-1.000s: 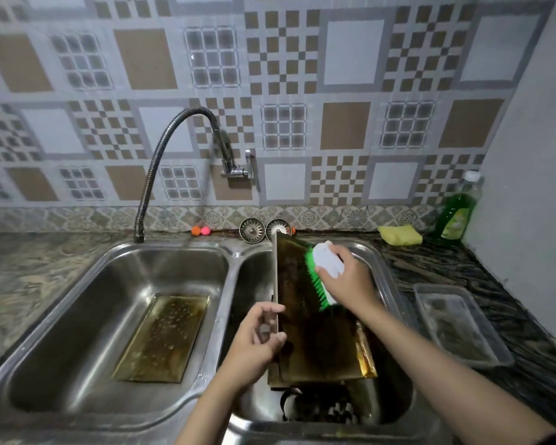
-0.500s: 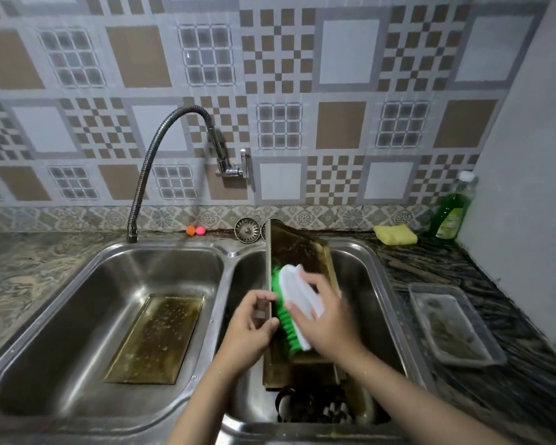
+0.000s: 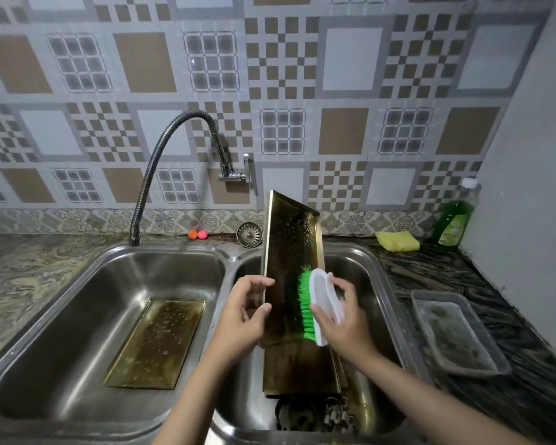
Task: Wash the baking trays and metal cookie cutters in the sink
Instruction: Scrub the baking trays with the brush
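A dark, greasy baking tray [image 3: 288, 252] stands tilted on end in the right sink basin [image 3: 377, 284]. My left hand [image 3: 243, 316] grips its left edge. My right hand [image 3: 342, 319] holds a white scrub brush with green bristles [image 3: 318, 303] pressed against the tray's lower right part. Another tray [image 3: 299, 364] lies beneath it in the same basin. Metal cookie cutters [image 3: 321, 415] sit at the basin's near end. A third tray [image 3: 156, 343] lies flat in the left basin [image 3: 77, 300].
A flexible faucet [image 3: 161, 162] arches over the left basin. A sink strainer [image 3: 249, 234] and two small balls [image 3: 197, 234] sit behind the basins. On the right counter are a yellow sponge [image 3: 397, 240], a green dish soap bottle [image 3: 454, 220] and a clear plastic tray [image 3: 456, 332].
The tray has been raised more upright, its top edge now higher against the wall. The brush has gone down the tray from its upper part and now sits lower right.
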Demonstrator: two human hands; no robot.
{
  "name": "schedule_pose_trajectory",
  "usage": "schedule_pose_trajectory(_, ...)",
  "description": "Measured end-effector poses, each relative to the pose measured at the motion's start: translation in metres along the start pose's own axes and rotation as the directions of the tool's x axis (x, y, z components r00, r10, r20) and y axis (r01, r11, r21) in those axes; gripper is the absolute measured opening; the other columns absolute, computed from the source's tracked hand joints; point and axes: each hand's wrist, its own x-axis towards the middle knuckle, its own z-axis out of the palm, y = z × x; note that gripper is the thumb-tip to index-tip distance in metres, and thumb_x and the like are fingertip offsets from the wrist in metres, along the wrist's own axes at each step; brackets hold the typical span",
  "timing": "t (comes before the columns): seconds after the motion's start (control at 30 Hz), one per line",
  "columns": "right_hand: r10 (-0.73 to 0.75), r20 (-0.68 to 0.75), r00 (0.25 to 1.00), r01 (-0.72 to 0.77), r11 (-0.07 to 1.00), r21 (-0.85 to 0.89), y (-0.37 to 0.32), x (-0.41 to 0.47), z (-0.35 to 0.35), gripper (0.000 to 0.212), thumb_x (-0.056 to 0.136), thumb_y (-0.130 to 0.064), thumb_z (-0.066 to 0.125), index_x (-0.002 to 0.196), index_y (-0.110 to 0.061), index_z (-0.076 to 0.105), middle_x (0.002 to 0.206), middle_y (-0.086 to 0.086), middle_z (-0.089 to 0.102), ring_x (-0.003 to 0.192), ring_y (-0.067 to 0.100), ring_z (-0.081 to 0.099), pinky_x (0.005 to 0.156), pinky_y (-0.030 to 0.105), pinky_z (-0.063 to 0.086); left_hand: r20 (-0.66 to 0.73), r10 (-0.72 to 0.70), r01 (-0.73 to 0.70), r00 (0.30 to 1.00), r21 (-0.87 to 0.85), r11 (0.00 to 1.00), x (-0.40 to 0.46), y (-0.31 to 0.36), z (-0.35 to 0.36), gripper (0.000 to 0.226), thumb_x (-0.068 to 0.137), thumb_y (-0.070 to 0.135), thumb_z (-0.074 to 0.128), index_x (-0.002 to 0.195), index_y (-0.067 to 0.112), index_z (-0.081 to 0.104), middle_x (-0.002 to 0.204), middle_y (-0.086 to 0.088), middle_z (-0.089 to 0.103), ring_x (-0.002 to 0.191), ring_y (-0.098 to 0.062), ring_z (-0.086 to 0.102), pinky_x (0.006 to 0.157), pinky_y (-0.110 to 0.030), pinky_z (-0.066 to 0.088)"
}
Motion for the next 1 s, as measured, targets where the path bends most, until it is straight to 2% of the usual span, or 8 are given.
schedule_pose_trajectory(0.07,0.018,0.008,1.0,-0.018,1.0,0.009,0.003,0.004,-0.001,0.056,0.081,-0.039,0.072,0.124,-0.047,0.036,0.116,0.002,0.061,0.09,0.017,0.065,0.066,0.037,0.06,0.0,-0.008,0.008,1.0,0.007,1.0,0.001,-0.005,-0.001,0.034,0.077,0.008,0.054,0.105,0.027,0.058,0.09,0.008,0.052,0.074,-0.005,0.046,0.071,-0.026,0.041)
schedule_pose_trajectory(0.27,0.091,-0.263,0.96,-0.106,0.993,-0.044,-0.025,0.055,-0.024,0.053,0.086,-0.031,0.069,0.131,-0.025,0.042,0.109,-0.004,0.053,0.083,0.01,0.058,0.05,0.014,0.047,0.109,-0.026,0.028,0.994,-0.016,0.999,-0.005,-0.008,0.02,0.036,0.079,0.01,0.055,0.103,0.036,0.057,0.093,0.01,0.053,0.075,-0.012,0.048,0.068,-0.027,0.042)
schedule_pose_trajectory(0.4,-0.03,0.002,1.0,0.03,0.998,0.053,-0.06,0.001,0.008,0.053,0.082,-0.027,0.073,0.126,-0.028,0.044,0.11,-0.021,0.052,0.091,0.004,0.058,0.065,0.01,0.049,0.025,-0.045,0.047,0.999,-0.085,0.995,0.007,-0.011,0.015,0.035,0.076,0.007,0.055,0.104,0.027,0.059,0.101,0.003,0.06,0.088,-0.009,0.055,0.077,-0.025,0.044)
schedule_pose_trajectory(0.53,-0.09,0.007,0.996,0.09,0.996,-0.016,-0.066,0.017,0.004,0.053,0.079,-0.031,0.074,0.124,-0.03,0.045,0.105,-0.01,0.061,0.083,0.014,0.062,0.065,0.028,0.055,0.055,-0.084,0.091,0.995,-0.147,0.985,0.003,-0.014,0.011,0.033,0.075,0.007,0.057,0.105,0.021,0.058,0.092,0.007,0.055,0.077,-0.01,0.047,0.071,-0.023,0.042)
schedule_pose_trajectory(0.67,0.037,-0.2,0.979,-0.056,0.994,-0.09,-0.07,0.075,-0.013,0.05,0.084,-0.03,0.071,0.126,-0.018,0.047,0.112,0.001,0.058,0.084,0.016,0.056,0.055,0.012,0.04,0.163,-0.052,0.079,0.985,-0.161,0.984,-0.004,-0.011,0.027,0.035,0.08,0.002,0.059,0.108,0.022,0.058,0.085,0.022,0.055,0.067,-0.002,0.045,0.065,-0.018,0.038)
schedule_pose_trajectory(0.77,-0.012,-0.062,0.998,0.011,1.0,-0.022,-0.078,0.043,0.001,0.048,0.08,-0.031,0.074,0.119,-0.024,0.048,0.104,-0.002,0.06,0.086,0.019,0.06,0.064,0.03,0.05,0.085,-0.079,0.095,0.993,-0.201,0.975,0.001,-0.015,0.023,0.032,0.077,0.007,0.06,0.107,0.017,0.058,0.089,0.006,0.057,0.074,-0.012,0.047,0.066,-0.026,0.039)
schedule_pose_trajectory(0.87,-0.081,0.157,0.984,0.087,0.996,-0.028,-0.078,-0.002,0.013,0.049,0.077,-0.036,0.074,0.119,-0.031,0.048,0.1,-0.006,0.063,0.079,0.011,0.06,0.066,0.03,0.051,-0.029,-0.124,0.114,0.992,-0.227,0.967,0.004,-0.023,0.007,0.029,0.073,0.01,0.06,0.102,0.011,0.055,0.092,-0.007,0.056,0.079,-0.019,0.05,0.07,-0.025,0.045)
schedule_pose_trajectory(1.0,-0.078,0.006,0.997,0.078,0.994,-0.072,-0.074,0.057,0.002,0.048,0.079,-0.031,0.074,0.12,-0.027,0.049,0.109,-0.003,0.059,0.089,0.015,0.059,0.07,0.036,0.054,0.062,-0.115,0.126,0.991,-0.21,0.97,-0.006,-0.018,0.012,0.028,0.077,0.007,0.058,0.104,0.011,0.055,0.086,0.007,0.052,0.071,-0.015,0.042,0.063,-0.022,0.039)
